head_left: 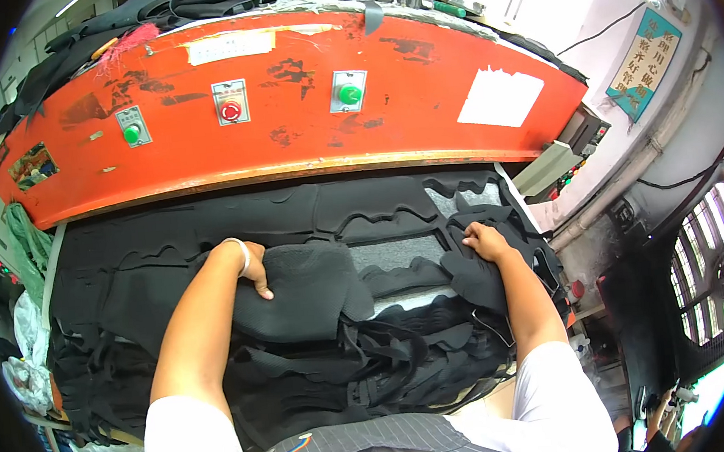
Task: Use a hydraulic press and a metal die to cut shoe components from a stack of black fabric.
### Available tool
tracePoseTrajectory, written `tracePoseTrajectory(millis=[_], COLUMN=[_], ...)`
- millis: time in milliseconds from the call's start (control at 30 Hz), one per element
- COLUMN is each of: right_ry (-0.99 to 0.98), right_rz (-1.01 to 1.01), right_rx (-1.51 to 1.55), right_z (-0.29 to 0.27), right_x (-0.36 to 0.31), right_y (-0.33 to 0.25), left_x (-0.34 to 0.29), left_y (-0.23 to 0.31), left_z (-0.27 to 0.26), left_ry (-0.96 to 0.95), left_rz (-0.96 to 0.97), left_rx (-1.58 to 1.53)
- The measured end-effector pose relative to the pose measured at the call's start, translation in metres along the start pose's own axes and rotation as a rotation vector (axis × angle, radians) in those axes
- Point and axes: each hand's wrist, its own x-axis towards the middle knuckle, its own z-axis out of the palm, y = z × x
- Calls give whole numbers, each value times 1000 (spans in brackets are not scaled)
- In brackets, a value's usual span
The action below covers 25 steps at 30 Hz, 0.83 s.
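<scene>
My left hand (pixel 250 267) is at the left side of a ribbed black padded sheet piece (pixel 311 281), its thumb over the top and its other fingers partly hidden. It looks closed on that piece. On the right, my right hand (pixel 484 240) has its fingers curled at several stacked black cut pieces (pixel 473 278) with rounded edges. Both lie on a wide black sheet (pixel 259 213) with wavy cut-outs. Grey surface (pixel 394 255) shows through the openings between my hands.
A large orange machine beam (pixel 304 133) spans the far side, with a red button (pixel 230 110) and green buttons (pixel 350 95). Tangled black scraps (pixel 381 365) lie close to my body. A control box (pixel 572 146) stands at right, a fan (pixel 718 262) beyond it. Plastic bags (pixel 28 363) hang at left.
</scene>
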Motion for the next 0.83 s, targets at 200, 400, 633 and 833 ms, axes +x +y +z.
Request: tracePoseTrajectory(millis=[200,400,633,833], right_ry=[-22,173,1534,1434], right_rz=[-228,-93,25,-488], right_rx=[-229,-30,193,-377], right_z=[2,-33,-176,-102], right_x=[14,-21,-50,-23], right_y=[13,7,27,-178], left_x=[-22,-75,-119,-140], left_y=[0,25,47,99], left_z=[27,82,175,176], left_ry=[383,781,1203,1177], left_rz=[114,142,427,525], left_rx=[67,87,133,379])
